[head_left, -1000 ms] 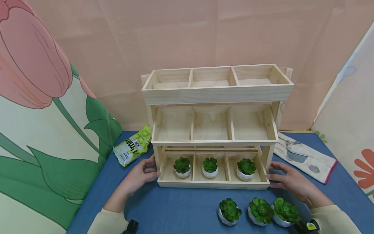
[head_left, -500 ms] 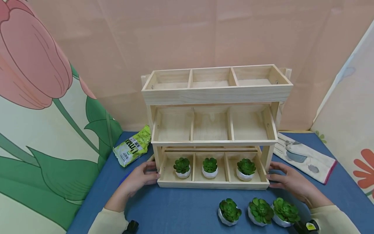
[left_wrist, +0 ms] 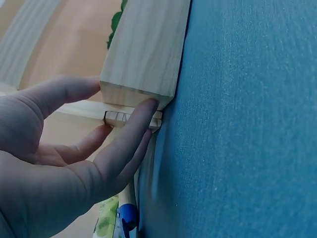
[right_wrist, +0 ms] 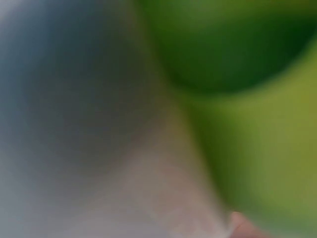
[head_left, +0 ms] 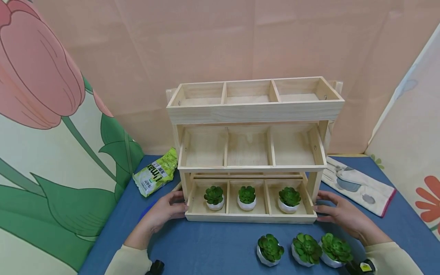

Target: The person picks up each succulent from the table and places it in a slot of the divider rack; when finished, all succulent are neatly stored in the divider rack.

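Observation:
A three-tier wooden shelf (head_left: pixel 252 110) stands upright on the blue tabletop, each tier split into three compartments. Potted succulents sit in the bottom tier, one per compartment: left (head_left: pixel 214 196), middle (head_left: pixel 246 196) and right (head_left: pixel 289 199). My left hand (head_left: pixel 165 210) touches the left end of the bottom tier with extended fingertips; in the left wrist view, thumb and fingers rest about its corner (left_wrist: pixel 138 84). My right hand (head_left: pixel 340 214) touches the right end, fingers mostly straight. Below the right wrist, green leaves (right_wrist: pixel 257 54) fill the right wrist view, badly blurred.
Three more potted succulents (head_left: pixel 269 248) stand in front of the shelf, two beside my right wrist. A green bag (head_left: pixel 156 172) lies left of the shelf, near a stick with a blue end (left_wrist: pixel 129 214). Gloves (head_left: pixel 359 185) lie at the right.
The shelf's right side has shifted very slightly left. My left hand's fingers have moved a little against the shelf's end; my right hand is almost still.

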A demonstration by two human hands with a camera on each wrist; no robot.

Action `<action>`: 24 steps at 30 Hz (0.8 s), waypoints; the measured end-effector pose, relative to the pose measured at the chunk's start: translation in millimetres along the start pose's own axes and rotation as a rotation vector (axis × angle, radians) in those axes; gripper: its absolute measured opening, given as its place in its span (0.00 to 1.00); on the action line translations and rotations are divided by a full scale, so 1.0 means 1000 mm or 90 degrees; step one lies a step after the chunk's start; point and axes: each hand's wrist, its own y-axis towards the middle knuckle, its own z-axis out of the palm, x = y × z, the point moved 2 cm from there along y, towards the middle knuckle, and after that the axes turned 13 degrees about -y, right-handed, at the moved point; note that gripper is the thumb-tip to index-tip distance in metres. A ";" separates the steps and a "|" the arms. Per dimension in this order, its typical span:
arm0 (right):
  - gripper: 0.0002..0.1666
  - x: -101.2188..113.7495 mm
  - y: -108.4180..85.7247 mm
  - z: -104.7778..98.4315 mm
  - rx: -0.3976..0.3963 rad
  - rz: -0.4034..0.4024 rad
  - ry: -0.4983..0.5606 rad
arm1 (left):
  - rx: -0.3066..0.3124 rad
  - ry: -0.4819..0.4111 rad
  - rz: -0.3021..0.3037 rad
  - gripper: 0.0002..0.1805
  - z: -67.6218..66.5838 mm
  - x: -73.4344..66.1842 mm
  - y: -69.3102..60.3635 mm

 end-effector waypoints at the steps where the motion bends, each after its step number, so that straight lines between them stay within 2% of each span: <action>1: 0.54 0.000 0.000 0.000 -0.002 -0.001 -0.001 | -0.001 0.000 0.000 0.43 0.000 0.000 0.000; 16: 0.54 0.004 -0.005 -0.001 0.011 -0.005 -0.002 | -0.007 -0.020 -0.003 0.43 -0.001 0.003 -0.001; 24: 0.46 0.003 -0.025 -0.011 0.006 -0.030 -0.021 | -0.003 -0.014 -0.007 0.43 0.000 0.001 -0.001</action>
